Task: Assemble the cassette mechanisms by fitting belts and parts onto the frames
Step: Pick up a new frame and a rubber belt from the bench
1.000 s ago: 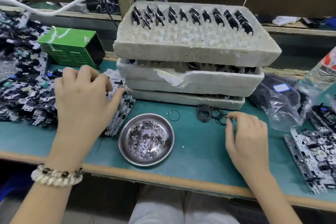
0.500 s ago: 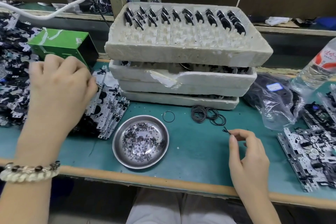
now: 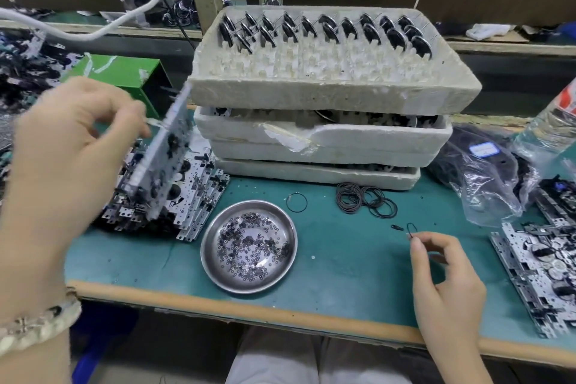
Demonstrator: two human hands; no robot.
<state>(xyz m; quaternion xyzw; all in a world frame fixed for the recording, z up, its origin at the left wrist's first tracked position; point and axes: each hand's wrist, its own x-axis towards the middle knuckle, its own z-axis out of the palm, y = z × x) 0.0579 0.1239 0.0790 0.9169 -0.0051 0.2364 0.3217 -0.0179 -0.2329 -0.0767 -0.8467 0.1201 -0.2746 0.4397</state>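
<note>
Head view: left hand [image 3: 71, 146] grips tilted silver frame [image 3: 162, 150], right hand [image 3: 445, 284] pinches black belt [image 3: 410, 228].

Your left hand [image 3: 71, 146] hangs above the tabletop's [image 3: 343, 262] left side, blurred, fingers curled and pinching a frame [image 3: 162, 150] by its edge, while your right hand [image 3: 442, 277] — near the front edge — pinches a small belt [image 3: 410, 228] between thumb and forefinger.

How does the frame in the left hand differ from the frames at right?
The held frame is lifted and tilted in the left hand; the right frames lie flat on the mat. The held frame is single; the right frames are several. Both are perforated metal plates.
</note>
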